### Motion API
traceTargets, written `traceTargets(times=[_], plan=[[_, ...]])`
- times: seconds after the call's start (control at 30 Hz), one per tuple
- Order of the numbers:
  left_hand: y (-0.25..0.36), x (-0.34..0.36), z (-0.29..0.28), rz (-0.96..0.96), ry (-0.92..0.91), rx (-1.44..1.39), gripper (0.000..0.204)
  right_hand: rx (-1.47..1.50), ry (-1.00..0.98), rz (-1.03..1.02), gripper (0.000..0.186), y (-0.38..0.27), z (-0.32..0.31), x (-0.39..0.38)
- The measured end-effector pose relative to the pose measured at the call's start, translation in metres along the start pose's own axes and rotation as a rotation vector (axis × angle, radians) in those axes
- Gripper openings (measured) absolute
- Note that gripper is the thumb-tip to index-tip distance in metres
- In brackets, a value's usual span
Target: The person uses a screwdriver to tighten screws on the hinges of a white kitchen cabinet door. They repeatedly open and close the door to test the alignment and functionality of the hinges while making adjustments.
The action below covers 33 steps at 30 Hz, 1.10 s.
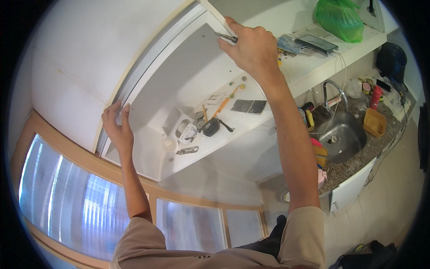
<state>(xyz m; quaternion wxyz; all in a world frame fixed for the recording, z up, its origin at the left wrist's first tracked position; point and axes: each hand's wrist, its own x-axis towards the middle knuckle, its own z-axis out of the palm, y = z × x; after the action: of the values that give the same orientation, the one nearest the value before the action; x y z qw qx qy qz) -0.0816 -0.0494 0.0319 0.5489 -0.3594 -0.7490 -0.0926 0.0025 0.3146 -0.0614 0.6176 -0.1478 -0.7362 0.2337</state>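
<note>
I grip a white cabinet frame [165,54] high up with both hands. My left hand [116,123] is at its lower left, fingers curled on the edge. My right hand [253,49] is at the upper right corner, holding a slim screwdriver [226,36] with fingertips on the frame. Inside the cabinet, the shelf holds a dark rectangular piece [248,106], a black plastic tool or case [210,127], an orange stick [222,104], a white perforated piece [188,133] and a silver utility knife [187,150].
Right, a ledge [304,67] bears a green bag [336,20] and phone [316,43]. Below are a sink [347,141], faucet [333,85], yellow container [375,122] and red bottle [375,97] on a cluttered counter. A wood-framed window [62,184] is lower left; dark items [367,258] lie on the floor.
</note>
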Motion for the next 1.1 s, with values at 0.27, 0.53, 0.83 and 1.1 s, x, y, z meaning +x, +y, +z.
traceTargets(times=[0.27, 0.53, 0.83, 1.1], plan=[[-0.005, -0.004, -0.012, 0.101, 0.033, 0.067, 0.022, 0.009, -0.012, -0.017, 0.054, -0.005, 0.003, -0.001], [-0.009, 0.013, -0.038, -0.034, 0.078, -0.116, 0.023, 0.009, -0.023, 0.02, 0.058, 0.003, 0.0, 0.002], [-0.015, 0.004, -0.021, 0.138, -0.027, 0.156, 0.028, -0.019, -0.002, -0.007, 0.056, -0.003, 0.002, 0.001], [-0.021, 0.007, -0.017, 0.151, 0.034, 0.084, 0.019, 0.04, 0.047, -0.015, 0.055, 0.003, 0.007, 0.002]])
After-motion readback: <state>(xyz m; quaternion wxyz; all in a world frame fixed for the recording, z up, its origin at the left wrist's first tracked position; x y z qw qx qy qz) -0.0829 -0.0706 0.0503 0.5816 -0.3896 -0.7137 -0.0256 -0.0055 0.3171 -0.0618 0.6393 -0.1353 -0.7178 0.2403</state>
